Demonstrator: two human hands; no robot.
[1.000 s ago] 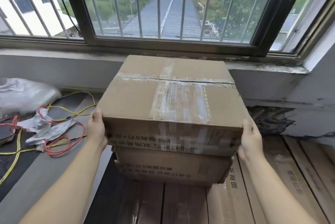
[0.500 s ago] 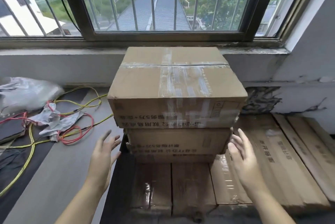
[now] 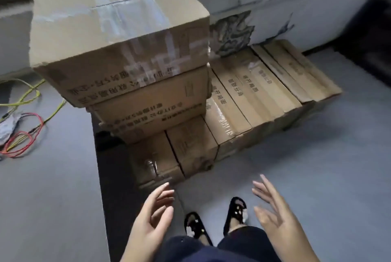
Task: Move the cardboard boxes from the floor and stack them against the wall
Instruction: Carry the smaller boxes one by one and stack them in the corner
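A taped cardboard box (image 3: 118, 22) rests on top of a second cardboard box (image 3: 152, 109), both stacked against the grey wall under the window ledge. They sit on a low layer of flat long cartons (image 3: 254, 96) laid side by side on the floor. My left hand (image 3: 153, 217) is open, fingers spread, low in the view and well clear of the stack. My right hand (image 3: 275, 213) is open too, palm turned inward, empty. My feet in black slippers (image 3: 237, 213) stand between the hands.
Yellow and red wires (image 3: 19, 134) lie tangled on the grey floor at the left with a crumpled plastic bag. A dark strip (image 3: 105, 177) runs along the floor left of the cartons. The wall at the right has peeling paint (image 3: 230, 33).
Both hands let go of the top box and drew back and down from the stack. The view tilted down and back, so the window is out of sight.
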